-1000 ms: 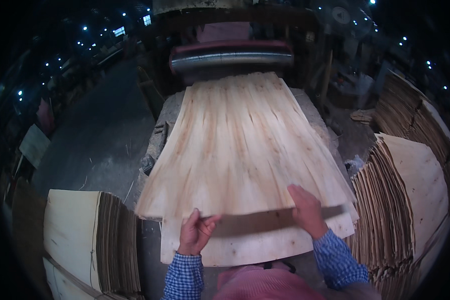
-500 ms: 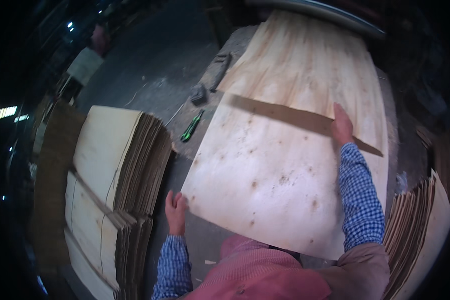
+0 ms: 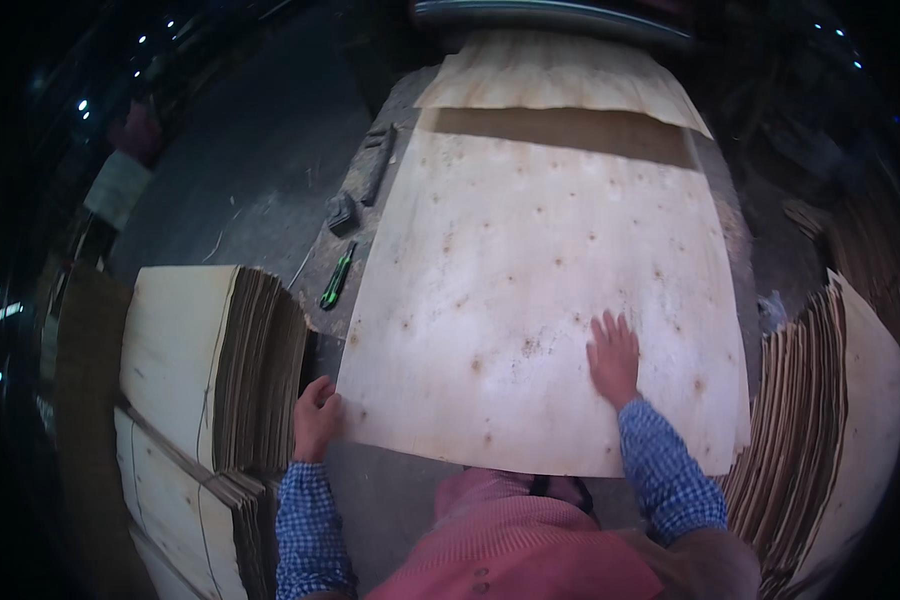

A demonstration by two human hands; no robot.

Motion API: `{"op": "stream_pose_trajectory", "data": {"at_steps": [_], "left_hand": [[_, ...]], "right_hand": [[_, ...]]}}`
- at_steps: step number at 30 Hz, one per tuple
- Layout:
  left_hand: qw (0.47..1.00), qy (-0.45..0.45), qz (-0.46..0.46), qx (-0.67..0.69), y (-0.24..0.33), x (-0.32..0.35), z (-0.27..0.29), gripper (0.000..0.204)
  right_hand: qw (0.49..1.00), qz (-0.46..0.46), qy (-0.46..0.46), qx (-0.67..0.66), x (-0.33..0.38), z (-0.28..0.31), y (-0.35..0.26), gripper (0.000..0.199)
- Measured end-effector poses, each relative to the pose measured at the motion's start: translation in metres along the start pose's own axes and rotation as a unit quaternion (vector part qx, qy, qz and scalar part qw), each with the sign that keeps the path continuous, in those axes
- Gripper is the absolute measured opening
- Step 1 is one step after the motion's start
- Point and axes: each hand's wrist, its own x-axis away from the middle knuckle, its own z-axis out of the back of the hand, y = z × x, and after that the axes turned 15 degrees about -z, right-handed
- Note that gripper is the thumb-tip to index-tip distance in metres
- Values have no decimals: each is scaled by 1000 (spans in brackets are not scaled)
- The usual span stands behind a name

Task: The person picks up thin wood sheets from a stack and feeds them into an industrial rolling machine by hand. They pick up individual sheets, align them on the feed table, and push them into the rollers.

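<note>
A large pale veneer sheet (image 3: pixel 510 250), speckled with brown knots, lies on the bench in front of me. My right hand (image 3: pixel 613 358) rests flat on its near right part, fingers spread. Beside the sheet's near left corner is my left hand (image 3: pixel 317 418), fingers loosely bent and apart, right at the edge; whether it touches the wood is hard to tell. Toward the far end, a second veneer sheet (image 3: pixel 560 75) overlaps the first, its near edge raised and casting a shadow. Its far end reaches a metal roller or bar (image 3: pixel 560 12).
A green utility knife (image 3: pixel 338 277) lies on the bench's left side, near a dark block-like object (image 3: pixel 341 214) and a long dark tool (image 3: pixel 374 165). Tied veneer stacks (image 3: pixel 180 360) stand at my left. Another veneer stack (image 3: pixel 800 400) leans at my right.
The upper sheet has moved away toward the roller, uncovering more of the lower one. My right hand has left its edge and come back onto the lower sheet. The view has shifted.
</note>
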Motion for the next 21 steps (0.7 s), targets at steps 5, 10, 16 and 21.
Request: {"op": "stream_pose_trajectory", "data": {"at_steps": [5,10,16,21], "left_hand": [[850,-52,116,510,3,57,-8,47],[859,-98,135,483,5,92,-81,46],[768,-169,107,608,69,69,-42,44],[772,-154,122,605,69,82,-36,44]], "right_hand": [[996,-25,-79,-32,154,53,0,58],[991,8,-127,-39,201,95,-37,74],[993,50,-101,-40,191,145,-53,75],[997,12,-62,-37,197,123,-32,78]]}}
